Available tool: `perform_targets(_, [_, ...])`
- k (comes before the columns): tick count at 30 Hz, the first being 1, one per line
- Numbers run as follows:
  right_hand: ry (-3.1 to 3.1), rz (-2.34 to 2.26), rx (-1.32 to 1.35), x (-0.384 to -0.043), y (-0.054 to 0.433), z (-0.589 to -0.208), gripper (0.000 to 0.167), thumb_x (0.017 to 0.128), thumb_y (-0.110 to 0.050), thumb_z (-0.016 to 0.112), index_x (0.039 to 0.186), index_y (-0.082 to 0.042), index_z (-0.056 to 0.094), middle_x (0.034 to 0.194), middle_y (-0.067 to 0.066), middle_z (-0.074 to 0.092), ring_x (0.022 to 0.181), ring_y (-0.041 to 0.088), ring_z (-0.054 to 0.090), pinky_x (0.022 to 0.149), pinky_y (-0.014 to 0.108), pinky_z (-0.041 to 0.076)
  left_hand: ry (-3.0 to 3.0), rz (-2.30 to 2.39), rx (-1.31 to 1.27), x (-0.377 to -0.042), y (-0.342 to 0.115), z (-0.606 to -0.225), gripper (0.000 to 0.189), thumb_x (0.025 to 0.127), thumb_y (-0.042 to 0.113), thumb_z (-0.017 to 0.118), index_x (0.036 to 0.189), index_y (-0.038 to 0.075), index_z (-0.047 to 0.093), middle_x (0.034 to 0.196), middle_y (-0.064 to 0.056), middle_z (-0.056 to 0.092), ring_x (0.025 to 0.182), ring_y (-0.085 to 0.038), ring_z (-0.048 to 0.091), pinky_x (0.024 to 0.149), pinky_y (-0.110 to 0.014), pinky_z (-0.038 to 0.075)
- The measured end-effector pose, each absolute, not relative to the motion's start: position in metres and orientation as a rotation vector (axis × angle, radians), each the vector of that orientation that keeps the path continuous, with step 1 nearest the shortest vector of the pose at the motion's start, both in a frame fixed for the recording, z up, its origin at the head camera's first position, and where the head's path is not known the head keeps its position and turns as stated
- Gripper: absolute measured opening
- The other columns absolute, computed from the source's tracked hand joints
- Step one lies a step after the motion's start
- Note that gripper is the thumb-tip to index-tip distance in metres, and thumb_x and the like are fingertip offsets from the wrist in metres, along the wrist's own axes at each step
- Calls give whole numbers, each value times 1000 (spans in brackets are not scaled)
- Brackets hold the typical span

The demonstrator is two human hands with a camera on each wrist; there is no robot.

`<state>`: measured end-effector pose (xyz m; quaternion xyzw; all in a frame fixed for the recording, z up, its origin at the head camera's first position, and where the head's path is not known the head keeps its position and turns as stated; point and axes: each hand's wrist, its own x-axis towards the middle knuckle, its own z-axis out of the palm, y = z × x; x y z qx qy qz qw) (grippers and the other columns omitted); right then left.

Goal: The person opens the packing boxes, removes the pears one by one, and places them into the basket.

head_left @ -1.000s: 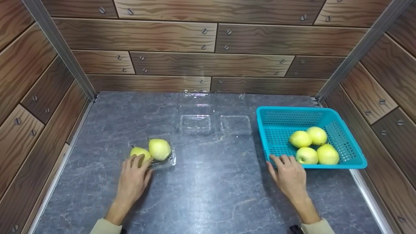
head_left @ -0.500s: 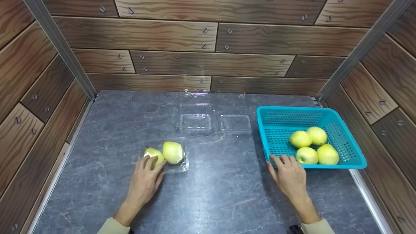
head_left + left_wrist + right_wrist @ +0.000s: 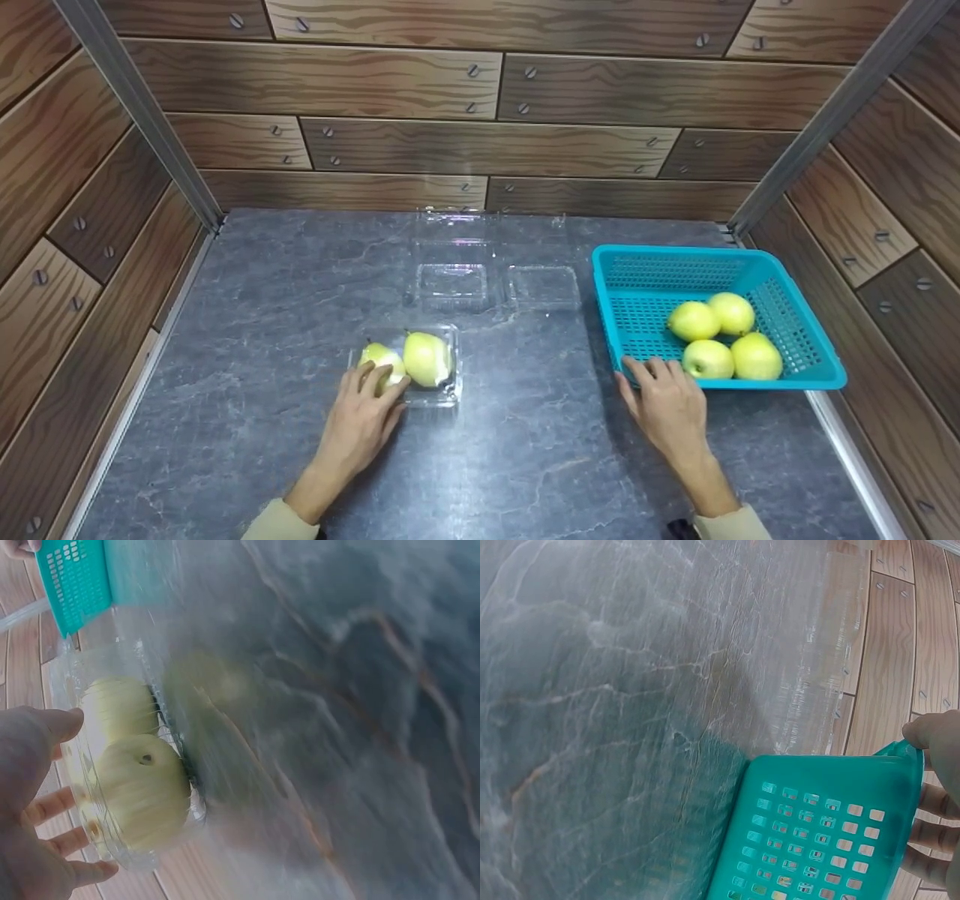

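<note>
My left hand [image 3: 361, 416] holds a clear plastic clamshell box [image 3: 431, 399] from above, its thumb and fingertips spread across the top. Inside lie two yellow-green pears [image 3: 427, 360], side by side; the hand partly covers one in the head view. In the left wrist view the box's thin plastic [image 3: 96, 787] wraps the fruit and its base is close over the table. At the right, my right hand [image 3: 666, 409] grips the near left corner of a turquoise basket [image 3: 720, 251]. Its thumb and fingers hook over the rim [image 3: 900, 757] in the right wrist view. Several similar pears [image 3: 709, 360] lie in that basket.
Clear plastic boxes [image 3: 451, 283] stand at the back middle of the grey marbled table [image 3: 300, 277]. Wood-patterned walls [image 3: 397, 82] rise at the back and both sides, with metal posts [image 3: 142, 112] at the back corners.
The left hand and the box with two pears have moved to the right across the table and slightly nearer. My right hand and the basket have stayed in place.
</note>
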<state>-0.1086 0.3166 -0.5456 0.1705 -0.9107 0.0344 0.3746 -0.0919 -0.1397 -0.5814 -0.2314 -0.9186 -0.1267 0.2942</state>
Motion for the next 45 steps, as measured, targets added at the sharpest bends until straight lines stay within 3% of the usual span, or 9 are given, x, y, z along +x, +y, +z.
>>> perform_targets(31, [-2325,113,454,-109,316,-546,31,83,-25,84,108,-7,78,86,15,71,75,33,63,56,43,55,-2365,-343,-770,-91,-112,-583,41,83,30,88,121,22,74,122,-11,70,117,-38,65,101,-58,59])
perform_targets(35, [-2311,123,479,-110,314,-546,33,87,-30,79,109,-6,78,93,17,71,81,36,65,60,46,59,-2356,-351,-784,-92,-111,-583,43,82,29,89,122,22,74,121,-12,71,117,-37,65,101,-58,59])
perform_targets(40, [-2290,159,567,-115,303,-542,38,99,-40,67,115,-8,77,104,18,72,91,38,69,70,50,63,-2358,-333,-793,-93,-111,-582,42,84,31,87,123,23,74,122,-10,70,117,-36,65,101,-58,60])
perform_targets(45, [-2268,144,711,-121,287,-541,41,94,-41,71,119,-9,75,109,15,72,96,35,70,74,49,65,-2356,-325,-804,-93,-110,-583,43,83,31,87,123,23,74,122,-9,69,118,-36,65,100,-59,61])
